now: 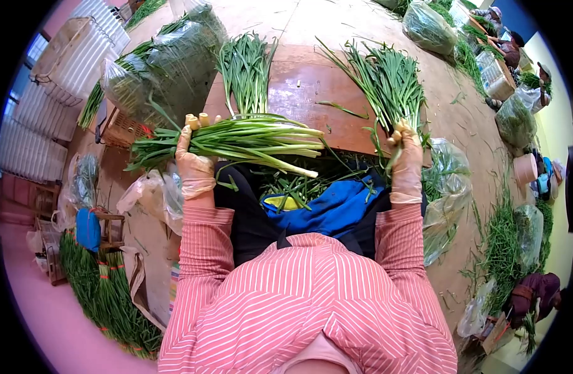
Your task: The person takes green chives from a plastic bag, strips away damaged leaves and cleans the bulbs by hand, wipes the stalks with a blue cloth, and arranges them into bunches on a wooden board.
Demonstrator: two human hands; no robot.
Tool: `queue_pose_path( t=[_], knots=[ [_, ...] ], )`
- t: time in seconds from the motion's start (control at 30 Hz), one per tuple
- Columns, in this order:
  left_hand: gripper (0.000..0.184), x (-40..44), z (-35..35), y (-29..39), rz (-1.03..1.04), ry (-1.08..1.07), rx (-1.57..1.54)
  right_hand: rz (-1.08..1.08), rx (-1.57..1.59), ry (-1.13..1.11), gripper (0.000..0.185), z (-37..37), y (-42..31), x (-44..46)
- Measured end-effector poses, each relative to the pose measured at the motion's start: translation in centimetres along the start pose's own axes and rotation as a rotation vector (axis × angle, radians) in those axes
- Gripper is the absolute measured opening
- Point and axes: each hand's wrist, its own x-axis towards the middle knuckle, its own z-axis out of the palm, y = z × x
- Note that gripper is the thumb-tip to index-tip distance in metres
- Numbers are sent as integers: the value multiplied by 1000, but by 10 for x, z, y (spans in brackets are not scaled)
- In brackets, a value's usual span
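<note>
My left hand (196, 163), in a thin clear glove, is closed around a bunch of garlic chives (255, 140). That bunch lies sideways above my lap, leaves to the left and pale stem ends to the right. My right hand (406, 159), gloved too, has its fingers curled round the stem ends of a second bunch of chives (389, 81), whose leaves fan out away from me over the wooden board (299, 81). Another bunch (246, 68) rests on the board's left side, its lower stems hidden behind the held bunch.
A blue cloth (336, 206) and loose leaves cover my lap. A large plastic-wrapped heap of greens (174, 68) stands at left, near a wicker basket (121, 128). Tied bunches (111, 293) stand lower left. Plastic bags (448, 187) lie at right; several people work along the right wall.
</note>
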Motion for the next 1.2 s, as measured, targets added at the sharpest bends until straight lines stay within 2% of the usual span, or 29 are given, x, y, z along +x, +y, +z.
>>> queue_pose_path(
  t=[0.07, 0.1, 0.13, 0.2, 0.23, 0.27, 0.3, 0.33, 0.37, 0.4, 0.47, 0.53, 0.57, 0.6, 0.67, 0.77, 0.8, 0.87, 0.9, 0.93, 1.0, 1.03, 1.07, 1.13, 1.17, 1.2],
  knots=[
    [19, -8, 6, 9, -68, -123, -48, 47, -255, 71, 20, -20, -6, 9],
    [20, -8, 6, 11, -40, -162, -19, -37, -651, 18, 22, -26, -2, 11],
    [20, -7, 5, 14, -13, -201, 10, -37, -651, 18, 22, -32, 1, 12],
    [22, -4, 7, 14, 14, -189, -11, -460, -1187, -259, 27, 6, -14, -12],
    [24, -4, 7, 14, 43, -177, -33, -336, -1114, -325, 32, 38, -29, -28],
    [24, -4, 7, 14, 38, -176, -29, -385, -1083, -396, 33, 55, -32, -36],
    [25, -5, 7, 13, 31, -226, 4, -297, -1065, -435, 41, 76, -38, -43],
    [25, -5, 8, 11, 24, -278, 36, -408, -1193, -496, 54, 84, -33, -42],
    [25, -8, 20, 4, 21, -288, -2, -334, -1208, -595, 77, 103, -39, -46],
    [25, -9, 26, -1, 17, -288, 0, -332, -1207, -591, 77, 111, -33, -46],
    [26, -8, 33, -9, 51, -358, 191, -155, -1039, -915, 98, 124, -19, -38],
    [30, -5, 45, -17, 5, -391, 298, 264, -838, -1108, 108, 129, 4, -26],
    [29, -1, 47, -21, -60, -358, 238, 457, -516, -1130, 112, 123, 26, -30],
    [28, 5, 50, -24, -122, -326, 177, 449, -411, -1176, 109, 113, 53, -30],
    [29, 21, 50, -28, -233, -246, 182, 659, -178, -1252, 101, 118, 53, -57],
    [31, 39, 51, -47, -324, -232, 297, 708, -227, -1085, 79, 102, 67, -84],
    [27, 43, 54, -55, -394, -292, 260, 779, -261, -986, 71, 102, 64, -93],
    [24, 50, 65, -76, -380, -130, 452, 898, -255, -887, 54, 93, 69, -99],
    [24, 46, 78, -86, -390, -128, 499, 935, -162, -827, 42, 88, 73, -101],
    [25, 56, 74, -95, -450, -154, 442, 934, -166, -824, 42, 84, 72, -100],
    [27, 62, 88, -112, -464, -182, 543, 898, -67, -693, 39, 84, 62, -97],
    [31, 64, 94, -116, -493, -323, 589, 875, -99, -692, 48, 82, 57, -95],
    [42, 71, 101, -119, -528, -391, 752, 835, -89, -676, 47, 83, 48, -91],
    [59, 94, 98, -126, -528, -479, 790, 733, -110, -635, 41, 75, 36, -71],
    [76, 109, 93, -128, -555, -503, 926, 613, -252, -575, 40, 75, 24, -61],
    [85, 120, 86, -127, -514, -394, 1142, 621, -214, -543, 39, 65, 17, -44]
  ],
)
